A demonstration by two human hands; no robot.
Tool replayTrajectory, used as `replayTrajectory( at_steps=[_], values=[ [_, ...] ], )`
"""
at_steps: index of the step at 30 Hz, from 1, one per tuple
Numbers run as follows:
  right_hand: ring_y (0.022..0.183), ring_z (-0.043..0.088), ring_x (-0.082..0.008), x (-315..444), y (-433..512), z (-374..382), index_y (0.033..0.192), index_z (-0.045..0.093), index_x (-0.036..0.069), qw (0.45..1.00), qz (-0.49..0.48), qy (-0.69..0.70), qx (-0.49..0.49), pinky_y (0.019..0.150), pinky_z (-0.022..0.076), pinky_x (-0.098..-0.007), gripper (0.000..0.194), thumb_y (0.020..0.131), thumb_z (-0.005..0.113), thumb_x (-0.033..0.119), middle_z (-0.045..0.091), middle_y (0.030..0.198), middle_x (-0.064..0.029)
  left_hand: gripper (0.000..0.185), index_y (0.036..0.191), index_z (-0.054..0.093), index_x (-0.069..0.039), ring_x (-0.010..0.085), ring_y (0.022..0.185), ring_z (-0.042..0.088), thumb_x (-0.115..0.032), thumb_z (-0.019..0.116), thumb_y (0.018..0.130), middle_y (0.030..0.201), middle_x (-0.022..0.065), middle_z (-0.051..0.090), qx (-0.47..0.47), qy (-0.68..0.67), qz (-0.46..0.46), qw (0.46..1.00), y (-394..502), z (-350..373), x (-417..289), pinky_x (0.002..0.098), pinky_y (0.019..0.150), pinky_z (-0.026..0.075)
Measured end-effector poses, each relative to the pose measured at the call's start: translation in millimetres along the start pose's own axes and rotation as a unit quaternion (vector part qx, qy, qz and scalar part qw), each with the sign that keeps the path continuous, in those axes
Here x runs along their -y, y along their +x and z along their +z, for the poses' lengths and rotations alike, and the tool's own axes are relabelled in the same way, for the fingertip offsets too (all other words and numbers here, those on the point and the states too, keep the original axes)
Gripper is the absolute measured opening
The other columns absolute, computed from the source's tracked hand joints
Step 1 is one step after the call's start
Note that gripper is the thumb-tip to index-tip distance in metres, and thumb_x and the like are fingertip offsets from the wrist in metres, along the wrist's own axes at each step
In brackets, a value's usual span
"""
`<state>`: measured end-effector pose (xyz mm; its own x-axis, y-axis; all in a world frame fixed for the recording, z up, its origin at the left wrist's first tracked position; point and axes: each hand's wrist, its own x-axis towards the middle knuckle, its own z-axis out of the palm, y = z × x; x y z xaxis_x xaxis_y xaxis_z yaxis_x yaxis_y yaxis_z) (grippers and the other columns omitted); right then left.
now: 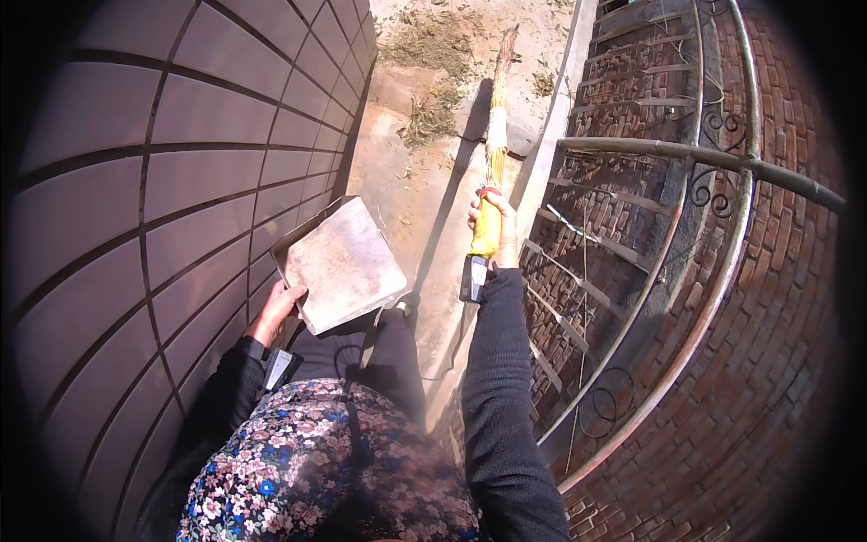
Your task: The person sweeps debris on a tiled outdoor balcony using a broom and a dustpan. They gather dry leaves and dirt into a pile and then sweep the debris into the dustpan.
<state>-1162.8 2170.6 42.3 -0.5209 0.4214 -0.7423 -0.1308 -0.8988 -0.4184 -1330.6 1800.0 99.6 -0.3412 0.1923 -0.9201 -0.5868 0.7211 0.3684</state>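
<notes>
My left hand (276, 311) grips the near left edge of a square sheet-metal pan (345, 264), whose worn, pale surface faces up. The pan hangs in front of my legs, close to the tiled wall. My right hand (501, 220) is closed around the yellow-wrapped handle of a straw hand broom (498, 142). White binding circles the broom's middle, and its bristle end points away from me over the ground. A small dark device sits at each of my wrists. My left fingers under the pan are hidden.
A tiled wall (203, 183) rises on my left. To my right runs a metal railing (735, 271) with bars and scrolls, before a brick wall (792, 305). Dry plant debris (433, 112) is scattered on the concrete path (393, 169) ahead, along a pale raised edge (552, 115).
</notes>
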Motion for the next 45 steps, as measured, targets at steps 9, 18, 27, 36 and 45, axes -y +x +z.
replayTrajectory(
  at_steps=[9,18,27,36,45],
  values=[
    [0.054,0.054,-0.015,-80.7,-93.3,-35.6,0.092,0.052,0.009,0.981,0.045,0.047,-0.182,0.05,0.0473,-0.0259,0.023,0.076,0.061,0.022,0.053,0.069,-0.0037,0.029,0.102,0.05,-0.002,0.0125,0.061,0.056,-0.021,0.054,0.08,0.079,0.0043,0.058,-0.009,-0.036,0.024,0.999,-1.8,4.7,-6.6,0.0247,0.047,0.045],
    [0.052,0.051,-0.0125,-80.2,-129.8,-82.4,0.098,0.051,0.006,0.985,0.136,0.059,-0.086,0.046,0.0446,-0.0227,0.027,0.078,0.058,0.024,0.053,0.072,-0.0044,0.037,0.109,0.05,-0.004,0.0138,0.071,0.058,-0.024,0.056,0.078,0.088,0.003,0.058,0.015,-0.02,0.013,1.0,0.7,1.1,-2.2,0.0264,0.057,0.047],
    [0.056,0.054,-0.015,-122.6,-116.0,-54.7,0.09,0.05,0.006,0.978,0.111,0.006,-0.174,0.05,0.0468,-0.026,0.024,0.076,0.062,0.022,0.051,0.068,-0.0041,0.037,0.106,0.051,-0.001,0.0136,0.077,0.056,-0.024,0.055,0.078,0.091,0.0046,0.058,0.018,-0.007,0.021,1.0,-10.0,10.4,-11.0,0.0284,0.065,0.047],
    [0.055,0.055,-0.0152,-93.4,-114.0,3.3,0.092,0.05,0.006,0.984,0.14,-0.023,-0.109,0.049,0.0473,-0.026,0.029,0.074,0.064,0.024,0.052,0.068,-0.004,0.036,0.103,0.053,0.001,0.018,0.081,0.057,-0.026,0.055,0.078,0.093,0.0058,0.057,0.01,-0.041,-0.009,0.999,4.9,-9.7,3.5,0.0319,0.068,0.049],
    [0.054,0.052,-0.0138,-85.8,-160.2,-44.5,0.089,0.052,0.008,0.984,0.087,-0.026,-0.155,0.048,0.0443,-0.0241,0.021,0.075,0.061,0.021,0.051,0.069,-0.0027,0.032,0.107,0.051,0.001,0.0176,0.081,0.058,-0.016,0.054,0.079,0.093,0.0057,0.058,0.013,-0.081,0.022,0.996,9.3,-4.5,7.7,0.0332,0.069,0.05]
  ],
)
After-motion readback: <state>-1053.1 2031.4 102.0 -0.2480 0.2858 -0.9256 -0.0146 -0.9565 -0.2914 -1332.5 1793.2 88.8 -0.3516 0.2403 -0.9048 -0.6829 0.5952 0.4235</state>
